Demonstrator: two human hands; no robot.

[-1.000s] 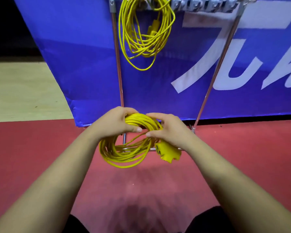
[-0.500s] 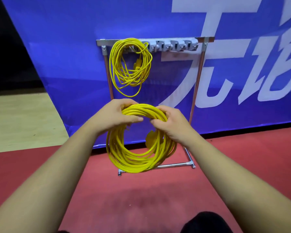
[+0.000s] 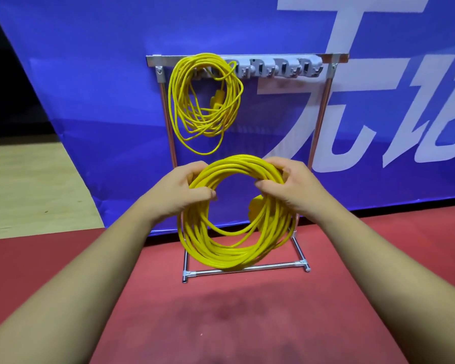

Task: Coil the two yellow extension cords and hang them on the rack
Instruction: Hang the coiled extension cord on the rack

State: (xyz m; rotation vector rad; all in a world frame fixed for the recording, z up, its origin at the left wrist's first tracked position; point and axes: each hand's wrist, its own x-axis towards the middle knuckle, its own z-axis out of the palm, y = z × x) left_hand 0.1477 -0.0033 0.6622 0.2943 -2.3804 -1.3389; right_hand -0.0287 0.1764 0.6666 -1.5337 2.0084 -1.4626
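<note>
Hanging between both hands, the second yellow extension cord [image 3: 229, 258], wound into a thick round coil, now stands open as a wide ring in front of the lower half of the silver metal tube rack [image 3: 323, 101], its bottom turns level with the rack's base bar in this view. A second ago it was a tight, bunched bundle held low over the floor. Since then the hands have moved apart and lifted it, so the loop has rounded out and its flat yellow plug block [image 3: 255, 206] sits tucked inside the right side rather than dangling below. The left hand [image 3: 179, 190] grips the upper left of the ring with fingers curled round the strands, and the right hand [image 3: 292, 187] holds the upper right likewise. Above, the first yellow extension cord [image 3: 205, 131] already hangs in loose loops from the left end of the grey plastic hook strip [image 3: 279, 69], whose other hooks are free. The coiling looks finished, and what remains is probably to raise the ring to a free hook. Behind stands a blue fabric banner [image 3: 90, 88]; below lies the red floor mat [image 3: 247, 324].
</note>
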